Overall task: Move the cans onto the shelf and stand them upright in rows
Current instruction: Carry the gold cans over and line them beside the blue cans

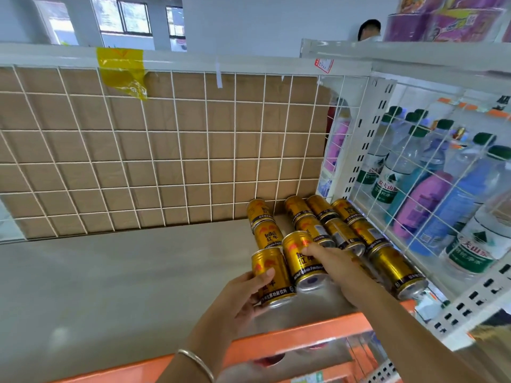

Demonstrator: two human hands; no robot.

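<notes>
Several gold drink cans (343,225) stand upright in rows at the right end of a grey shelf (110,286), against the wire side panel. My left hand (243,294) grips a gold can (269,269) at the front of the left row, thumb across its label. My right hand (331,261) grips the neighbouring gold can (297,252) from its right side, fingertips on its upper label. Both held cans are upright at shelf level; whether their bases touch the shelf is unclear.
A white wire grid (166,147) backed by cardboard closes the shelf's rear. The wire side panel (387,211) on the right separates water bottles (392,178). An orange rail (304,333) edges the shelf front. A person's head (369,29) shows beyond the shelving.
</notes>
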